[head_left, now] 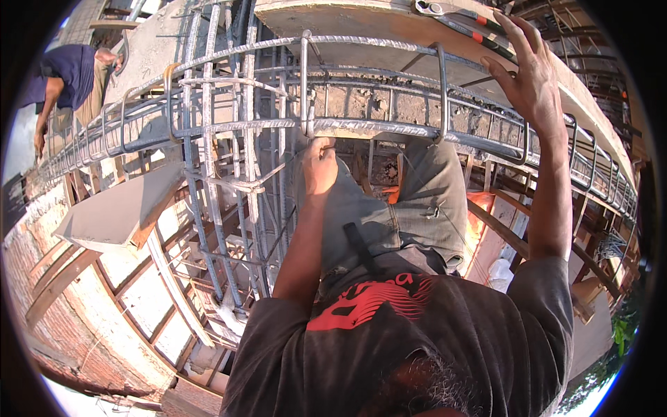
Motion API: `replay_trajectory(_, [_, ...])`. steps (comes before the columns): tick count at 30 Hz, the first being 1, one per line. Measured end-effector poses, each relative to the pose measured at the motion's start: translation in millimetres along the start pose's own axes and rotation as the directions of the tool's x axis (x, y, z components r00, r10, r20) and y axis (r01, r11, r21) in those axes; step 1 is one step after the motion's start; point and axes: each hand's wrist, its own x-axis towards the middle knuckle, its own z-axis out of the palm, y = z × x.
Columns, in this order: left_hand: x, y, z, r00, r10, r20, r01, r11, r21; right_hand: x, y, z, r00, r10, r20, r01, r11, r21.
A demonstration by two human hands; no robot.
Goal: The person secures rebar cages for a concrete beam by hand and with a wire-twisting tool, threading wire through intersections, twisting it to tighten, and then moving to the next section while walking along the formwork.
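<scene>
My left hand [321, 167] is closed just below the lower rebar [375, 126], beside the bottom corner of a stirrup [304, 83]. Whatever its fingers pinch is too small or hidden to make out. At the upper right, my right hand [533, 87] is raised over the far side of the rebar cage, thumb and fingers spread. It is by the handle ends of a pair of pincers [479, 38] with red and black grips. The pincers lie on a wide board [333, 17], their metal head pointing left. I cannot tell whether the hand touches them.
Vertical rebars [208, 104] cross the horizontal cage on my left. A loose-ended formwork box [118, 208] juts out below them. Timber framing [167, 278] and openings lie beneath me. Another person [73, 76] bends over the cage's far left end. A brick wall [90, 326] curves at lower left.
</scene>
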Motion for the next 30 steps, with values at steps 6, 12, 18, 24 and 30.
replay_trajectory(6, [13.1,39.0,-43.1,0.945,0.314,-0.09,-0.277,0.917,0.288,7.6,27.7,27.4,0.955,0.116,0.273,-0.093,0.991,-0.099])
replay_trajectory(12, [41.1,13.9,-16.6,0.918,-0.146,-0.37,-0.131,0.768,-0.627,-28.5,1.1,-49.9,0.996,0.09,-0.008,-0.089,0.993,0.072])
replay_trajectory(18, [46.2,-30.0,-2.1,0.955,0.292,-0.044,-0.217,0.795,0.567,-130.7,-99.9,-73.5,0.726,-0.286,0.625,-0.469,0.459,0.755])
replay_trajectory(24, [93.4,-56.9,-4.1,0.935,0.346,0.071,-0.331,0.788,0.52,-201.5,-168.3,58.0,0.188,-0.219,0.957,-0.958,0.176,0.228])
replay_trajectory(30, [133.4,-79.3,5.1,0.965,0.261,-0.001,-0.261,0.965,0.03,-134.4,-191.2,148.5,0.204,-0.01,0.979,-0.961,0.191,0.202])
